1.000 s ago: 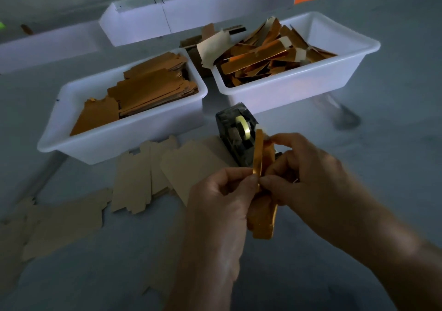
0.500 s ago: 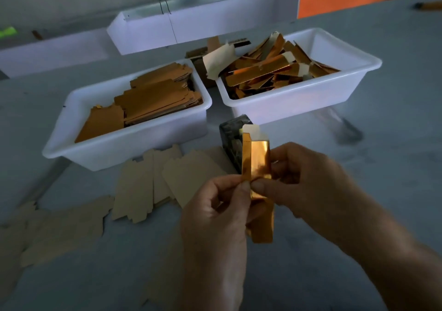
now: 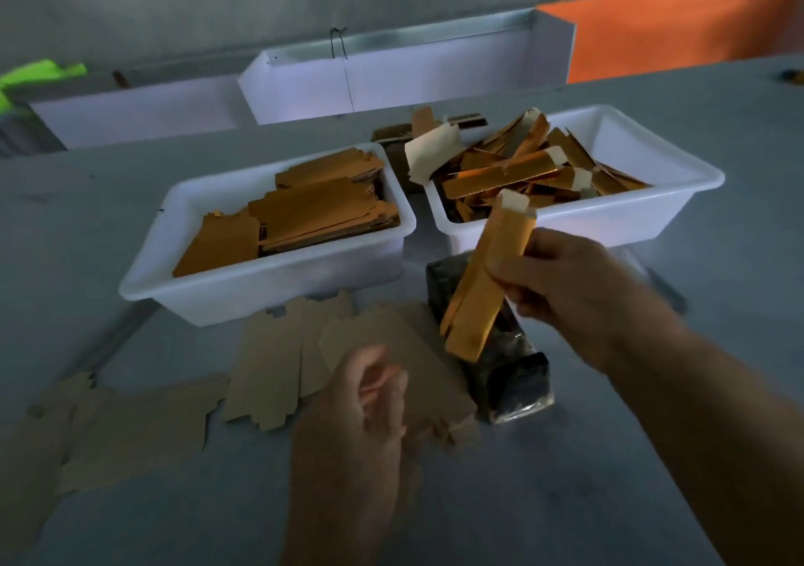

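- Head view, far left: flat brown blanks [image 3: 130,426] lie spread across the table [image 3: 544,500], not yet made up.
- Left tub [image 3: 261,291] holds a stack of gold blanks [image 3: 322,213], so I'd judge plenty of work remains.
- Left hand [image 3: 361,426] hovers over the brown blanks with fingers loosely curled, holding nothing.
- Tape dispenser [image 3: 513,374] stands just to its right.
- Folded gold carton [image 3: 483,287] is held in the air, tilted over the dispenser, with its pale flap toward the right tub.
- Right hand [image 3: 565,278] grips the carton round its upper half.
- Right tub [image 3: 609,226] is heaped with folded cartons. The one in hand looks finished and probably goes there.
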`<state>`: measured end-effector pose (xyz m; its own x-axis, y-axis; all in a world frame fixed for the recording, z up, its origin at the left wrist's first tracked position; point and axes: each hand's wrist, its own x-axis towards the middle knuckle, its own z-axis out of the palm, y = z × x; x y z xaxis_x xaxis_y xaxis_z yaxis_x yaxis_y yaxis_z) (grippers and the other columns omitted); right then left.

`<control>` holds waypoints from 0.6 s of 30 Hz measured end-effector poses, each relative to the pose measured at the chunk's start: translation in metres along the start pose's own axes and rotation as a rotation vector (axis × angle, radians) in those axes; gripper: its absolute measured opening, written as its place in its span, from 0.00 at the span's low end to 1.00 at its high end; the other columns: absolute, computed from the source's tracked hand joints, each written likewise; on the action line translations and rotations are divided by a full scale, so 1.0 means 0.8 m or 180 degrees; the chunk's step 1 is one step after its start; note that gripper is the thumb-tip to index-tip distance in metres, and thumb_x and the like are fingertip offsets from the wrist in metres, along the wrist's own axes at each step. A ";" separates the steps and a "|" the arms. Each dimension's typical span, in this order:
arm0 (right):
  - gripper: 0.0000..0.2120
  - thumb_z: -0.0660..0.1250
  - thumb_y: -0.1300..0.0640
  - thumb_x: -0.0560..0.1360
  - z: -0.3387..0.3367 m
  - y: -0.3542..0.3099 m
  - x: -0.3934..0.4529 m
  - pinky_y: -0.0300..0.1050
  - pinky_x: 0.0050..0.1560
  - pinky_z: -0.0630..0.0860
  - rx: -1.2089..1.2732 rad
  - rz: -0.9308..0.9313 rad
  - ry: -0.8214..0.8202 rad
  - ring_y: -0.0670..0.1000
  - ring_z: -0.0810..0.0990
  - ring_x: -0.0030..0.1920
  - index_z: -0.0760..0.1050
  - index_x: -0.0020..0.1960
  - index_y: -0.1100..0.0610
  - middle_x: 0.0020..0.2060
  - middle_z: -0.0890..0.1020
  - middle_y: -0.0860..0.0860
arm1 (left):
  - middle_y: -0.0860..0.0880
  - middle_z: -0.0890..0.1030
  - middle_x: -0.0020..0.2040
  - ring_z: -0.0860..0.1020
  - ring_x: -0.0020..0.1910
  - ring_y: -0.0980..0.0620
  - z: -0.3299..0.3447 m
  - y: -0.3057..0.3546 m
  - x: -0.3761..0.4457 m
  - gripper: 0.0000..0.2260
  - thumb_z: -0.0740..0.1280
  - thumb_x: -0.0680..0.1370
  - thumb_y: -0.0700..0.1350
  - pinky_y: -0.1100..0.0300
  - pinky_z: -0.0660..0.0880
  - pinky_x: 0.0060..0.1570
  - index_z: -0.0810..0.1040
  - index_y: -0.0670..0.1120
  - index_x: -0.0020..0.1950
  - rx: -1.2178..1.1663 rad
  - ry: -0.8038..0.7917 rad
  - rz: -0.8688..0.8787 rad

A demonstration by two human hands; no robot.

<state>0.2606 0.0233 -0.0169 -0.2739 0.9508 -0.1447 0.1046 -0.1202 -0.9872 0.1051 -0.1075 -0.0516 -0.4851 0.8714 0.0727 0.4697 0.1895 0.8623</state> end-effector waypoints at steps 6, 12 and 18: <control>0.05 0.66 0.65 0.75 -0.034 -0.033 0.088 0.37 0.36 0.79 0.2050 0.0101 0.1118 0.47 0.83 0.38 0.77 0.47 0.57 0.41 0.83 0.53 | 0.56 0.66 0.73 0.68 0.69 0.61 0.020 -0.034 -0.008 0.25 0.69 0.75 0.52 0.71 0.64 0.61 0.70 0.52 0.71 0.1711 -0.0115 0.0829; 0.07 0.63 0.63 0.77 0.000 -0.022 0.009 0.42 0.45 0.80 0.1098 -0.0435 0.0728 0.49 0.83 0.49 0.76 0.52 0.55 0.47 0.82 0.50 | 0.45 0.86 0.43 0.85 0.34 0.48 0.022 -0.040 -0.008 0.25 0.84 0.44 0.36 0.59 0.75 0.20 0.86 0.41 0.40 0.2100 -0.0181 0.1286; 0.09 0.65 0.65 0.74 0.033 0.013 -0.082 0.36 0.39 0.80 0.0312 -0.0568 0.0270 0.45 0.84 0.41 0.82 0.45 0.54 0.38 0.85 0.49 | 0.44 0.85 0.46 0.84 0.40 0.44 0.018 -0.041 -0.010 0.21 0.79 0.61 0.54 0.56 0.79 0.31 0.85 0.40 0.44 0.2163 -0.0093 0.1146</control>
<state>0.2542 -0.0477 -0.0193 -0.1980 0.9796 0.0349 -0.0330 0.0289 -0.9990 0.1044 -0.1138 -0.0875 -0.2011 0.9419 0.2691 0.9496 0.1199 0.2898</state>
